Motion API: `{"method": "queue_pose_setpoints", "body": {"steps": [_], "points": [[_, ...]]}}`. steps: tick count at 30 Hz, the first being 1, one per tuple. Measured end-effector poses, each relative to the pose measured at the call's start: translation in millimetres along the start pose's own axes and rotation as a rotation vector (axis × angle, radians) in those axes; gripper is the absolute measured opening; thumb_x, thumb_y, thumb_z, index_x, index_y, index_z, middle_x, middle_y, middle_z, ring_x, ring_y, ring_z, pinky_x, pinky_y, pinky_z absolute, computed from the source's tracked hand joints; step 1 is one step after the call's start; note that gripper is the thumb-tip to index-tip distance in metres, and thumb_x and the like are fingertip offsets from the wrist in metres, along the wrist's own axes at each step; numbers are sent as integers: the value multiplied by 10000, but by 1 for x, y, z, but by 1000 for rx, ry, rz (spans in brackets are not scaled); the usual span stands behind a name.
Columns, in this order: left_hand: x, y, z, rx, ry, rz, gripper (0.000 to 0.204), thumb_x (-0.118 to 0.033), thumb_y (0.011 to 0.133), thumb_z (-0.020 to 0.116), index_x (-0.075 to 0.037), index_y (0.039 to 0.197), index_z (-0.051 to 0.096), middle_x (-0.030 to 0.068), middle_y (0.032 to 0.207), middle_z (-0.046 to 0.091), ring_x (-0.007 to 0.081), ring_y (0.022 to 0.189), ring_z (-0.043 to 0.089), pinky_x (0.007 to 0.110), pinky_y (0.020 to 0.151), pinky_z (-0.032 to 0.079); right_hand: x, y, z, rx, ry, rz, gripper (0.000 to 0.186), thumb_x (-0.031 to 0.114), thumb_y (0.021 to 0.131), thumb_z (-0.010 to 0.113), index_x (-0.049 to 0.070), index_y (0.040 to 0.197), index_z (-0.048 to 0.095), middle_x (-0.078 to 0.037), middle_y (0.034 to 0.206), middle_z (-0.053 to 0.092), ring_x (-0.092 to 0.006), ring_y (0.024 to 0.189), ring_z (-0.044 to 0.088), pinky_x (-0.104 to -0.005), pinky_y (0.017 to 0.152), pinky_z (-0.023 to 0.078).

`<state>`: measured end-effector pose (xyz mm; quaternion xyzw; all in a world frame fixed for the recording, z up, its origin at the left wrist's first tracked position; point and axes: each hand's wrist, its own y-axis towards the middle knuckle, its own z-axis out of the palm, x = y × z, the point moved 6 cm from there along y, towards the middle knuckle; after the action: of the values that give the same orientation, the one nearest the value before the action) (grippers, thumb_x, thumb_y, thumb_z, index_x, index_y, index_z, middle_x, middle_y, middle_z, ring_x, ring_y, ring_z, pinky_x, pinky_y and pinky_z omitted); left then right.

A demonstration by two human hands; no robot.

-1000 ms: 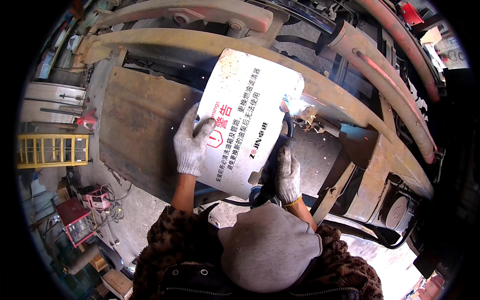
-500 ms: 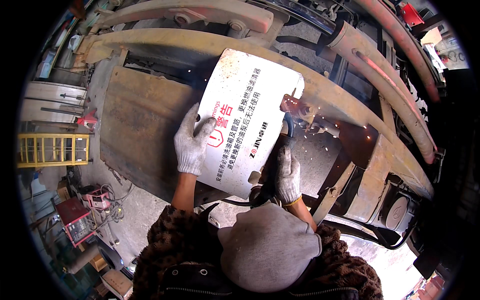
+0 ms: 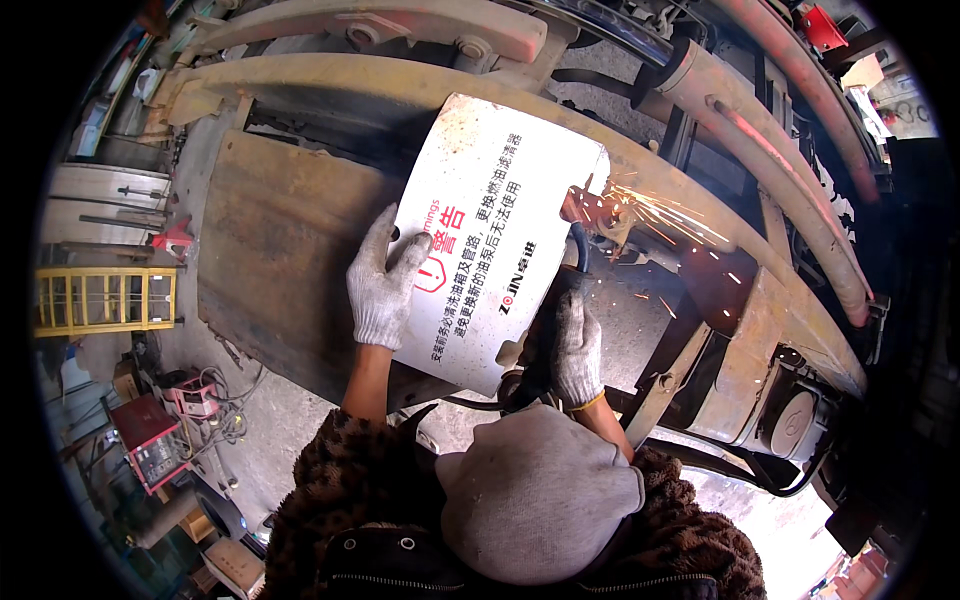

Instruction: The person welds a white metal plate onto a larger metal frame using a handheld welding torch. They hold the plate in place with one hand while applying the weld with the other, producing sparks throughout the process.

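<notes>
A white printed sheet (image 3: 500, 200) with red and black lettering stands tilted before me, its upper corner specked with rust-coloured marks. My left hand (image 3: 383, 285), in a pale knit glove, grips its left edge, thumb on the printed face. My right hand (image 3: 577, 350), gloved alike, is closed round the dark handle of a torch with a curved neck (image 3: 580, 248), right of the sheet. Orange sparks (image 3: 665, 215) spray rightward from a rusty bracket (image 3: 597, 212) just past the sheet's edge. The torch tip is hard to make out there.
A curved yellowish steel beam (image 3: 680, 185) crosses behind the sheet, with a rusty plate (image 3: 270, 210) at left. Reddish tubes (image 3: 790, 160) run at upper right. A red machine (image 3: 150, 440) with cables and a yellow ladder (image 3: 108, 300) stand left. A grey knit cap (image 3: 540, 490) fills the lower middle.
The sparks have grown from scattered specks into a bright fan of streaks toward the right. Both hands and the sheet stay almost where they were.
</notes>
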<state>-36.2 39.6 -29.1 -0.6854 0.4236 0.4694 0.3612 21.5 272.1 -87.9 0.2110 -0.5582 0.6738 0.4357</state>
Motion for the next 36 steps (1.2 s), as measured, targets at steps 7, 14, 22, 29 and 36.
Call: {"method": "queue_pose_setpoints", "body": {"steps": [7,14,22,29,36], "points": [[-7,0,4,52,-85,16,526,-68,835,653,111,1276,428,176,1248,525,195,1124,511,308,962,410,0,-1,2,41,96,50,398,433,934,487,36,940,498,-40,640,532,-132,488,522,-274,443,446],[13,8,-24,-109,-41,125,540,-172,817,701,70,1249,486,129,1154,588,162,1051,532,296,928,410,-5,-4,3,43,105,56,510,523,898,497,40,1057,548,-1,611,498,-101,468,471,-248,430,394],[30,5,-39,-192,-56,94,493,-156,855,654,91,1242,474,131,1160,570,156,1031,536,275,914,412,-19,0,-8,68,290,117,402,403,935,497,35,1090,544,-17,626,516,-126,473,506,-269,427,428],[14,1,-28,-165,-142,71,485,-166,856,653,88,1233,485,128,1156,577,148,1024,539,270,911,415,-7,1,2,36,227,83,446,435,911,528,19,1070,545,-22,624,519,-141,460,512,-280,418,444],[22,0,-35,-182,-91,84,505,-164,846,664,94,1237,478,137,1155,578,155,1026,539,277,922,411,-7,-1,13,-12,133,45,450,448,902,538,16,1030,545,-25,620,516,-142,459,512,-284,415,448]]}}
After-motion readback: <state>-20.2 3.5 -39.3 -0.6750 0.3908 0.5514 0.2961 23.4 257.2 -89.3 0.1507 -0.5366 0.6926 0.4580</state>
